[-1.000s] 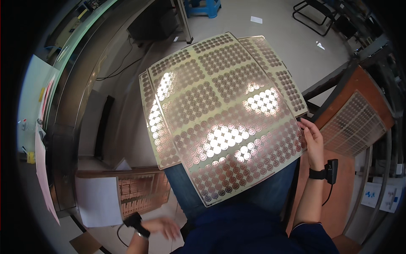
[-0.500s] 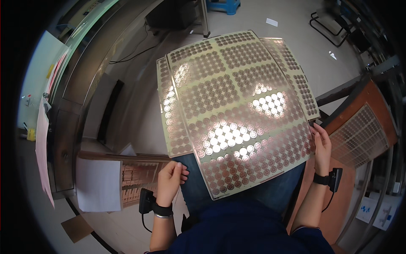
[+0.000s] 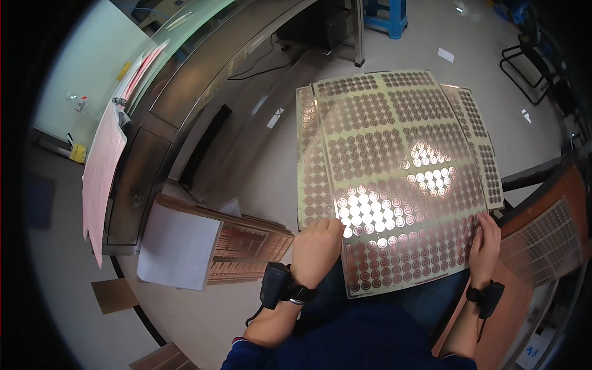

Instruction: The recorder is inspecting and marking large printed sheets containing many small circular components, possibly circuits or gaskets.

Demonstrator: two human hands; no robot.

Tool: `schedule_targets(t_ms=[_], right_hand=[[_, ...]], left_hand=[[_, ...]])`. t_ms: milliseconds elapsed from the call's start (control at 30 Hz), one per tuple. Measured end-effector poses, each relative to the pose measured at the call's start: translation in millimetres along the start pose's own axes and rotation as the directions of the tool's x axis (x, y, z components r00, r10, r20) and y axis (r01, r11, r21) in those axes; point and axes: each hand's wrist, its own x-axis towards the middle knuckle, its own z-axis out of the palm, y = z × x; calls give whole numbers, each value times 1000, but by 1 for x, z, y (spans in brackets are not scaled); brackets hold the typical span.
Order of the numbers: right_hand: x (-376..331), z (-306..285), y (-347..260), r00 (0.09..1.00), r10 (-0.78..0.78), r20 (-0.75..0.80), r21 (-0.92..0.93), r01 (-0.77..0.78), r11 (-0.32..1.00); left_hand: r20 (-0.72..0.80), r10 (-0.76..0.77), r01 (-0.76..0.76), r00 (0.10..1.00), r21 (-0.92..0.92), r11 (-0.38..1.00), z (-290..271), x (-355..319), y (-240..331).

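Observation:
A large pale green circuit board panel [image 3: 394, 132], covered in rows of round copper pads, lies across my lap, tilted, with bright glare on its lower half. Beneath it another similar panel [image 3: 314, 185] sticks out at the left and right sides. My left hand [image 3: 317, 250] is closed at the top panel's left edge; its fingertips are partly hidden. At the lower right edge, my right hand [image 3: 486, 246] holds the same panel, thumb on the near side and fingers along the rim. Both wrists carry black strapped devices.
To the left, copper-coloured panels [image 3: 246, 253] stand with a white sheet [image 3: 179, 246] against them. A metal workbench [image 3: 145, 185] with pink paper [image 3: 105, 179] runs beyond. At right, another patterned panel [image 3: 542, 240] leans on a brown chair [image 3: 573, 185]. A blue stool [image 3: 394, 21] stands far off.
My left hand has moved from beside the panels onto the top panel's left edge. My right hand stays at the right edge. The whole view has shifted, with the scene appearing farther right and lower.

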Motion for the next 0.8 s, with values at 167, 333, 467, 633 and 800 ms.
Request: schedule_targets(t_ms=[167, 333, 467, 633, 800], right_hand=[[2, -1, -2, 1000, 13, -13, 65, -12, 998], [4, 3, -7, 999, 24, -29, 94, -22, 995], [6, 2, -6, 998, 50, -39, 99, -46, 994], [10, -7, 2, 991, 96, -96, 129, -83, 988], [30, -47, -15, 897, 325, -299, 550, -116, 827]], left_hand=[[-20, 18, -19, 1000, -77, 997, 2, 4, 0], [51, -127, 135, 991, -234, 963, -13, 7, -6], [112, -292, 296, 950, -620, 727, -26, 16, -31], [-348, -333, -2, 877, -694, 720, -115, 30, -31], [-591, -247, -537, 768, -804, 254, -187, -5, -67]])
